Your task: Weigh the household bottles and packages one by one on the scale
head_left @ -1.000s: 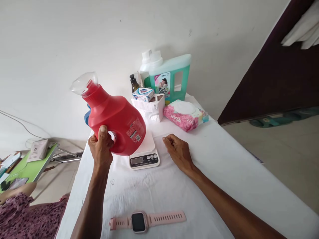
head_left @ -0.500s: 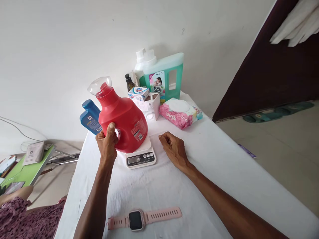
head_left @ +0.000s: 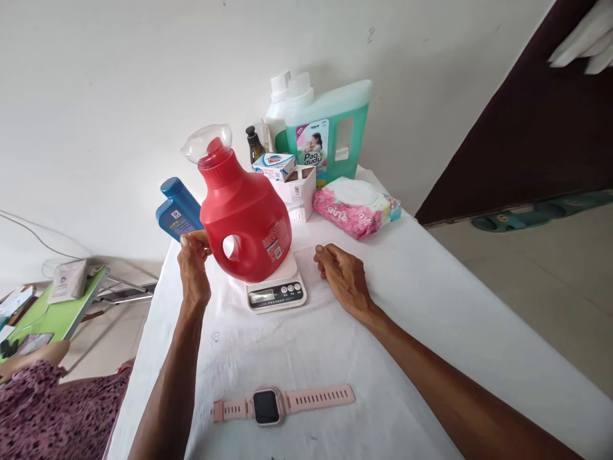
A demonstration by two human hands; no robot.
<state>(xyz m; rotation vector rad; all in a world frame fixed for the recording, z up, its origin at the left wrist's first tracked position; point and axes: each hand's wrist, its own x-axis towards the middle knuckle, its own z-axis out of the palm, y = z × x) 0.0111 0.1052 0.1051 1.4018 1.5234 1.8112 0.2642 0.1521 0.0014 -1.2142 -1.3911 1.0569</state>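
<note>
A red detergent jug (head_left: 244, 217) with a clear plastic cap stands on a white kitchen scale (head_left: 276, 295). My left hand (head_left: 194, 271) is just left of the jug's handle, off the grip, its fingers loosely apart and their tips close to the jug's side; whether they touch it I cannot tell. On the cloth to the right of the scale rests my right hand (head_left: 343, 279), its fingers curled in with nothing seen in them. Behind my left hand a blue bottle (head_left: 179, 211) stands, partly covered by the jug.
At the back are a green jug (head_left: 352, 131), a soap box (head_left: 275, 166), a dark pump bottle (head_left: 255, 145) and a pack of wipes (head_left: 352, 207). A pink smartwatch (head_left: 266, 407) lies in front on the white cloth (head_left: 412, 306). A person's patterned clothing (head_left: 62, 415) shows lower left.
My left hand has let go of the red jug's handle and moved left of it. The jug stays on the scale. My right hand has loosened slightly. The camera view has shifted a little.
</note>
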